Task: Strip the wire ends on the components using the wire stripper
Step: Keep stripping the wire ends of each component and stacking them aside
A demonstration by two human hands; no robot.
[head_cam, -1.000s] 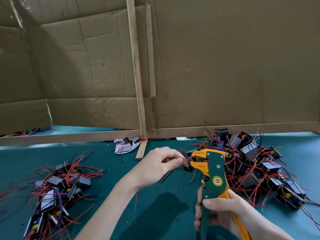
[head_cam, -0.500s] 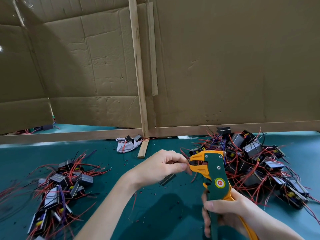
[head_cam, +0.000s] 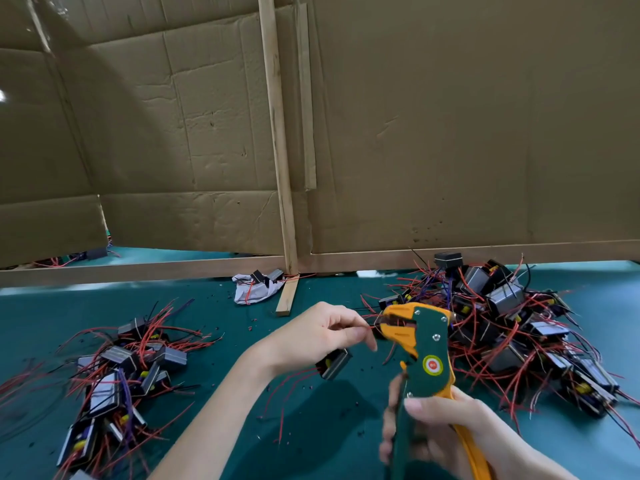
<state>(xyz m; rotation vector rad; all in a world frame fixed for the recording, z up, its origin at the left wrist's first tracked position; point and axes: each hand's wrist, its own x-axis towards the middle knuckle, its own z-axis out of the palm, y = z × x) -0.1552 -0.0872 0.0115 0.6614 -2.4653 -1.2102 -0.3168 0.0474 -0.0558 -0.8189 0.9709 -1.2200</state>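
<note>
in the middle of the frame the left hand has a tight grip, pinching a thin red wire whose end goes into the orange mouth of the wire stripper, and a small black component hangs just under that hand. at the lower right the right hand has its grip curled round the stripper's handles. the big pile of components lies on the green bench at the right, and the small pile of components lies at the lower left.
</note>
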